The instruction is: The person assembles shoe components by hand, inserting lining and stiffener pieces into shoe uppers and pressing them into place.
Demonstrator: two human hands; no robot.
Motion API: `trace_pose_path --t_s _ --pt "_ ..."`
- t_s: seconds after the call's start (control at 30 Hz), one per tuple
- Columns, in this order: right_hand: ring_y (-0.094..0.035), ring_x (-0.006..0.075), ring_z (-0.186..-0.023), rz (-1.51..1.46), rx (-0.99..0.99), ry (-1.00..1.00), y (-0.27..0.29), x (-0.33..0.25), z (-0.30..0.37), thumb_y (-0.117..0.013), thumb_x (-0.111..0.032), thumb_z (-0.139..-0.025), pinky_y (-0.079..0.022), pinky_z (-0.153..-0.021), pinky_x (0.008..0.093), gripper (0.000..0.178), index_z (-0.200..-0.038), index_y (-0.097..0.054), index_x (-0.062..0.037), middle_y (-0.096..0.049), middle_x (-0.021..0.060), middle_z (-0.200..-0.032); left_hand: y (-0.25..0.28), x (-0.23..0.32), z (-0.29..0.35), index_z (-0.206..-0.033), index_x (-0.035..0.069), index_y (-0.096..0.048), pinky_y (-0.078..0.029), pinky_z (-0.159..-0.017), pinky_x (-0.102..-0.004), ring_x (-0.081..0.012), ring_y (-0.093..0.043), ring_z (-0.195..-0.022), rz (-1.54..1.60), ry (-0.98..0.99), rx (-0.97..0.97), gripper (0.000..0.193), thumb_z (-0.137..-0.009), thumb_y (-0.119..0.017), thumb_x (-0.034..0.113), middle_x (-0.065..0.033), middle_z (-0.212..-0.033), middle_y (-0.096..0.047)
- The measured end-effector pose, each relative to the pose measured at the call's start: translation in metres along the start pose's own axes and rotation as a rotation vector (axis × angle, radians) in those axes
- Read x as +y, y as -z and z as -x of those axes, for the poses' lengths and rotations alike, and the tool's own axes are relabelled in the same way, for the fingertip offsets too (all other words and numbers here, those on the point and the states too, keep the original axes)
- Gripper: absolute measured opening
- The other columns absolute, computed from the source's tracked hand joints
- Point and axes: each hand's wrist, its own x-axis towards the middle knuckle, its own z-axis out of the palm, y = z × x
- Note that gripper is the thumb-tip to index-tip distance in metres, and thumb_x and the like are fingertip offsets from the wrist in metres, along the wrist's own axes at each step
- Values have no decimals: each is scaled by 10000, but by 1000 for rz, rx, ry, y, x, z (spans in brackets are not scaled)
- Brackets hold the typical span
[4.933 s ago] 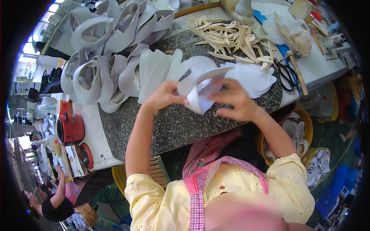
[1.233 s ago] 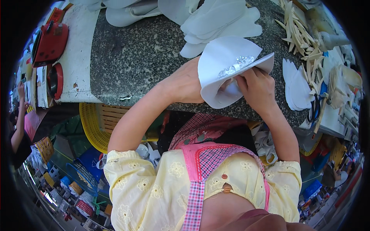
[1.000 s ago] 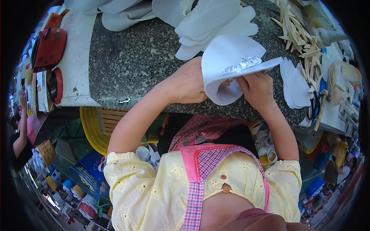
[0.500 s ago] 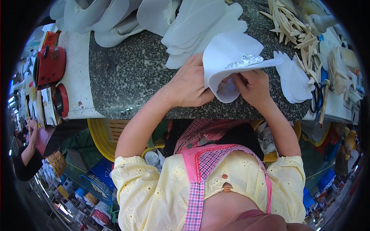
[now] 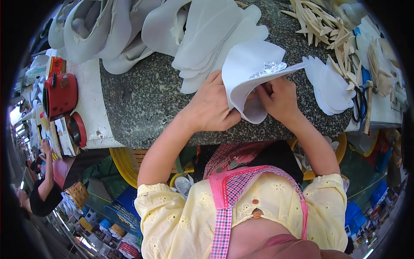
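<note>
A white shoe upper with a silver glittering patch is held over the dark speckled slab. My left hand grips its left side, thumb at the lower edge and most fingers hidden behind it. My right hand is closed, its thumb and fingers bent together at the inner side of the opening under the decorated edge. Just what those fingertips pinch is hidden. Beyond the left hand lies a fanned stack of white flat cut pieces. Right of my right hand lies a smaller fan of white pieces.
White shoe uppers are heaped at the far left. Slender cream strips lie at the far right, above black-handled scissors. A red container stands left of the slab. Yellow baskets sit below the table; a person is at left.
The view has shifted, so the table's contents sit slightly lower in it. Both hands keep their hold on the shoe upper, with hardly any change of pose.
</note>
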Motion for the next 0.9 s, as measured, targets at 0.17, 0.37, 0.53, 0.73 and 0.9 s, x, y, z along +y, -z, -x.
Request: trace_pose_path --t_s 0.17,0.37,0.53,0.73,0.9 --pt "-571 281 -626 85 -48 61 2 8 -1 -600 -83 -687 -466 -532 373 178 -836 -514 -42 -556 117 -725 1 8 -5 -1003 100 -554 -338 -862 -416 -301 -474 -963 -58 49 -55 400 -622 -561 219 -112 -1014 -530" --pt "-567 230 -603 59 72 441 12 15 6 -617 -66 -647 -481 -507 309 216 -851 -550 -43 -533 61 -786 3 10 -11 -948 94 -585 -336 -872 -426 -302 -481 -978 -20 104 -87 333 -641 -555 218 -99 -1004 -544" --pt "-557 209 -733 124 19 486 11 15 9 -618 -76 -640 -489 -561 298 253 -879 -560 -15 -514 75 -894 6 6 -13 -883 111 -624 -330 -886 -430 -298 -469 -1003 35 147 -154 279 -632 -557 213 -91 -1023 -549" --pt "-534 236 -852 183 -163 454 12 23 6 -584 -118 -712 -481 -666 314 227 -910 -578 -6 -526 85 -975 10 3 -7 -903 145 -629 -322 -896 -439 -303 -463 -1011 96 126 -111 327 -582 -591 199 -88 -1028 -544" --pt "-524 288 -896 -464 -253 249 39 32 3 -646 -304 -698 -407 -810 387 343 -918 -604 -44 -566 115 -932 13 2 -4 -987 86 -579 -430 -810 -357 -291 -517 -951 274 156 -154 418 -587 -626 -26 -107 -992 -550"
